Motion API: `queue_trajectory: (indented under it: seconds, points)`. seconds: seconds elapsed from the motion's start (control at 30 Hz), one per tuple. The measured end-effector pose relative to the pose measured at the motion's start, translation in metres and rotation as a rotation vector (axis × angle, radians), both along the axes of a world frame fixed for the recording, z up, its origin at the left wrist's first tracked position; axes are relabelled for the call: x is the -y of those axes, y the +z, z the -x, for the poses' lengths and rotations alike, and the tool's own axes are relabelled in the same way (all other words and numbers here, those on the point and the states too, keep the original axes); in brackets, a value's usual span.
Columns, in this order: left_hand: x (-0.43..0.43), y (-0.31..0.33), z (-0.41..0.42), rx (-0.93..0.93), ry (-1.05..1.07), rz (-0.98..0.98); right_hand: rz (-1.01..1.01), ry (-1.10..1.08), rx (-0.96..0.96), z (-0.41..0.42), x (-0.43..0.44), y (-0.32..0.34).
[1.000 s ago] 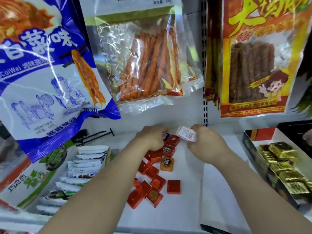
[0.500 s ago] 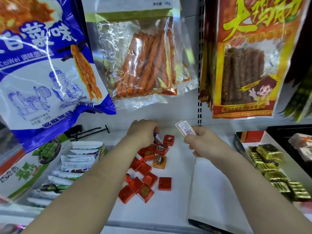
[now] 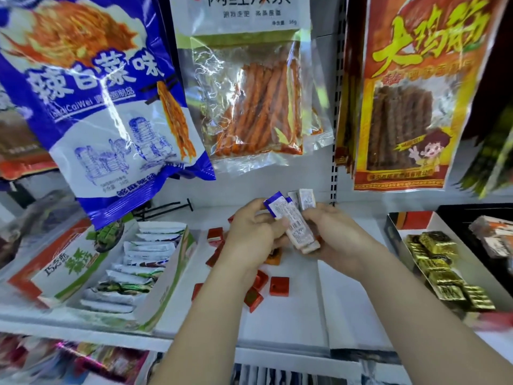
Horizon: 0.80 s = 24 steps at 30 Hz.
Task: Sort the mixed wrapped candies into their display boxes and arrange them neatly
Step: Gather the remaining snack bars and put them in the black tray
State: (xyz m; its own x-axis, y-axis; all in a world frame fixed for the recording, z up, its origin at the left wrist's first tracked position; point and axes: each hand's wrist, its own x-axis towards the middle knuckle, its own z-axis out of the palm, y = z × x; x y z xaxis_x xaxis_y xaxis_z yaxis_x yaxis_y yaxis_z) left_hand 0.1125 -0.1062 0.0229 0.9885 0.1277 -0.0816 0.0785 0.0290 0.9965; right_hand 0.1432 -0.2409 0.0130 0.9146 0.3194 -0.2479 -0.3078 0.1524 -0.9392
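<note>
- Head view: the left hand (image 3: 249, 237) and right hand (image 3: 344, 240) meet above the white shelf (image 3: 291, 323), both curled around a bunch of small white paper-wrapped rectangular candies (image 3: 298, 229), some with blue ends.
- Loose red square wrapped candies (image 3: 279, 286) lie scattered on the shelf beneath and just in front of the hands.
- At left stands a green-and-white cardboard display box (image 3: 166, 282) holding white and green sachets.
- At right, a dark display box (image 3: 410, 219) holds gold foil-wrapped candies (image 3: 438, 259).
- Above hang a blue snack bag (image 3: 111, 107), a clear bag of orange sticks (image 3: 249, 107) and an orange-yellow bag (image 3: 416, 93).
</note>
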Motion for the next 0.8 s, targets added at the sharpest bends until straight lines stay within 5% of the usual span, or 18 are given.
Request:
queue_trajectory:
  seconds: [0.13, 0.43, 0.67, 0.8]
  points:
    - [0.007, 0.000, 0.003, 0.016, 0.008, 0.006, -0.149, 0.041, -0.103, 0.007, 0.004, 0.006]
    - [0.015, 0.002, 0.006, -0.085, -0.084, 0.032, 0.009, 0.218, 0.026, 0.013, 0.039, 0.007]
    - [0.039, 0.013, 0.010, -0.151, -0.407, 0.013, 0.436, 0.371, 0.239, 0.027, 0.098, 0.023]
    - [0.081, 0.009, 0.013, -0.044, -0.502, -0.233, 0.773, 0.374, 0.369, 0.037, 0.133, 0.027]
